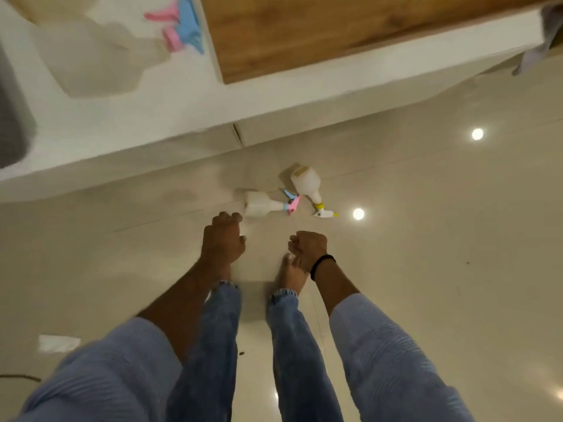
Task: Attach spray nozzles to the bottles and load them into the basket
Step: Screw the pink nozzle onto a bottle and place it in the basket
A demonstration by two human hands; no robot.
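Two white spray bottles lie on the glossy floor. One has a pink and blue nozzle (291, 204) on its body (259, 204). The other bottle (307, 182) carries a white and yellow nozzle (324, 212). My left hand (225, 239) hangs just short of the pink-nozzled bottle with its fingers curled in, holding nothing. My right hand (307, 248) is a loose fist below both bottles and touches neither. A third white bottle (91, 59) with a pink and blue nozzle (182, 25) lies blurred on the white table (182, 111).
A dark grey container (12, 117) is cut off at the table's left edge. A wooden board (304, 32) covers the table's far part. My bare feet and jeans stand below my hands. A white paper scrap (58, 342) lies on the floor at lower left.
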